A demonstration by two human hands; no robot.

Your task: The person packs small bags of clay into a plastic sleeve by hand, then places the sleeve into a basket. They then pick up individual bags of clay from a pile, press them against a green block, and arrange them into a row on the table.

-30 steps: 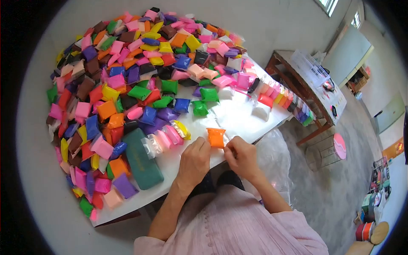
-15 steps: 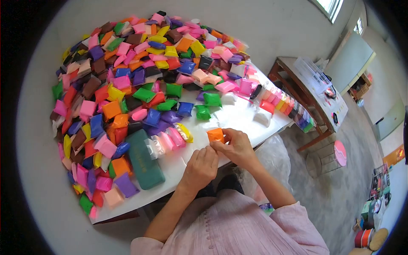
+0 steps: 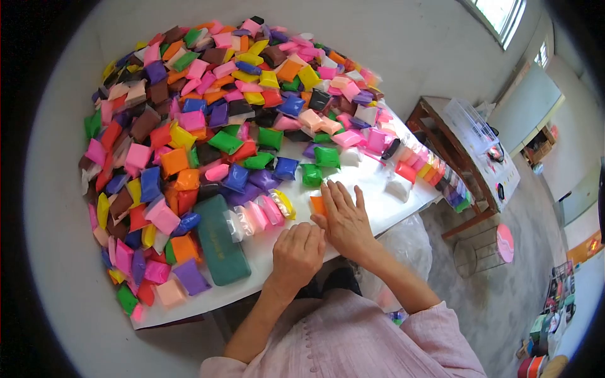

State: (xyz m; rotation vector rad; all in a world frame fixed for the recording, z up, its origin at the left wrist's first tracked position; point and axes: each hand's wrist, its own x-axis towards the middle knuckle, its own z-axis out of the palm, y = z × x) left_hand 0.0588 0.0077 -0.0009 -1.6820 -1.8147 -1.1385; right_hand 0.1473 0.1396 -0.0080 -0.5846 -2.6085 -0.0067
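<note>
My right hand [image 3: 345, 220] lies flat with fingers stretched out, partly over an orange packet [image 3: 317, 205] on the white table [image 3: 287, 236]. Close beside it, my left hand [image 3: 299, 253] is closed, its fingers curled; what it holds, if anything, is hidden. Left of my hands, a short row of pink packets [image 3: 263, 213] ends in a yellow packet [image 3: 284, 204]. A green case [image 3: 222, 242] lies beyond that row to the left. Green packets [image 3: 311, 176] rest just above my right hand.
A large heap of coloured packets [image 3: 189, 142] covers the table's left and back. A long packet row [image 3: 435, 173] lines the right end. A wooden desk [image 3: 460, 145], a round stool [image 3: 485, 249] and a clear plastic bag [image 3: 406, 252] are to the right.
My right hand has gone from pinching the orange packet to lying flat over it. My left hand has curled more beside it. The whole view has shifted slightly.
</note>
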